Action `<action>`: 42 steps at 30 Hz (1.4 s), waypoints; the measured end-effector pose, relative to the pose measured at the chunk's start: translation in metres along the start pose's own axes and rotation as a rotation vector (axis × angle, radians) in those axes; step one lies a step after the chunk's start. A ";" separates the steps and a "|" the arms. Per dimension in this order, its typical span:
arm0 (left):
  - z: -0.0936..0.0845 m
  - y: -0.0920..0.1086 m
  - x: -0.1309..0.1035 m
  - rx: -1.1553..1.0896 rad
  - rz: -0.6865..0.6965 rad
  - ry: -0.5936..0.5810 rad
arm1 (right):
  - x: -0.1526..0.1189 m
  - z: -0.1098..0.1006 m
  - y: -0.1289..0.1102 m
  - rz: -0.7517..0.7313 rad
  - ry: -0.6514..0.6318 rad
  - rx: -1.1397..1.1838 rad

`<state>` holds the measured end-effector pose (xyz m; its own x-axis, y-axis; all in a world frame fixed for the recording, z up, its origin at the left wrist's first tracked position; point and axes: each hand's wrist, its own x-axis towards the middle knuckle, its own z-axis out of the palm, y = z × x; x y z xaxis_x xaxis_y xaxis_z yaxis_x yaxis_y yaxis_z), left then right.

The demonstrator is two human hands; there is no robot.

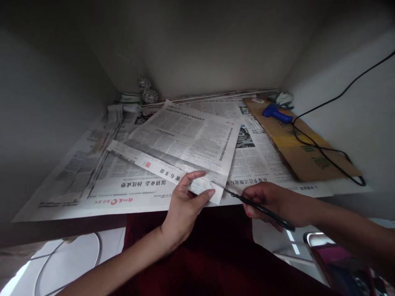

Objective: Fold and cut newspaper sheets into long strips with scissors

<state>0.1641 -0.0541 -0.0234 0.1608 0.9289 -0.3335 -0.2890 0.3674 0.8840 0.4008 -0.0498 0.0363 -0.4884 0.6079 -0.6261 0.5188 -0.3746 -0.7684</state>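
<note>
My left hand [185, 207] pinches the near edge of a newspaper sheet [191, 142], thumb on top. A strip [148, 163] along that edge lies at an angle to the rest of the sheet. In my right hand [271, 201] is a pair of scissors [256, 205] with dark handles. Their blades reach left to the sheet's near right corner, close to my left fingertips. How far the blades are apart is too small to tell. Beneath the sheet, more newspaper [123, 195] covers the table.
A blue glue gun [277, 113] lies on a cardboard piece [308, 154] at the right, its black cord [342, 96] running up the wall. At the back left stands a coiled paper object [148, 93]. Long thin rolls [216, 96] lie along the back wall.
</note>
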 end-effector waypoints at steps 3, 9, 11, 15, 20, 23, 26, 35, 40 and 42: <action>0.000 0.001 0.000 0.002 -0.004 -0.005 | 0.000 -0.002 0.002 0.002 0.012 -0.024; 0.000 0.002 0.000 -0.010 0.006 -0.026 | 0.001 -0.007 0.005 0.074 0.017 -0.056; 0.001 0.002 0.000 -0.032 0.001 -0.033 | 0.002 -0.008 0.005 0.092 0.023 -0.065; 0.000 0.003 0.001 -0.062 -0.019 -0.031 | 0.002 -0.008 0.005 0.112 0.043 -0.082; -0.010 0.011 0.005 -0.037 0.024 0.067 | 0.001 -0.010 0.007 0.113 0.002 -0.066; -0.016 0.013 0.007 -0.004 0.038 0.049 | 0.004 -0.008 0.007 0.079 -0.036 -0.025; -0.018 0.011 0.007 0.012 0.037 -0.005 | 0.010 -0.002 0.004 0.045 -0.041 -0.015; -0.019 0.007 0.006 -0.017 0.036 -0.021 | 0.014 0.003 -0.008 0.021 -0.053 -0.032; -0.019 0.007 0.006 -0.031 0.035 -0.027 | 0.012 0.003 -0.007 0.033 -0.008 -0.030; -0.019 0.007 0.006 -0.029 0.028 -0.035 | 0.012 0.002 -0.006 0.030 0.004 -0.053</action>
<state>0.1451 -0.0450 -0.0257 0.1847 0.9371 -0.2963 -0.3206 0.3424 0.8831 0.3906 -0.0420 0.0331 -0.4696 0.5997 -0.6479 0.5693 -0.3552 -0.7414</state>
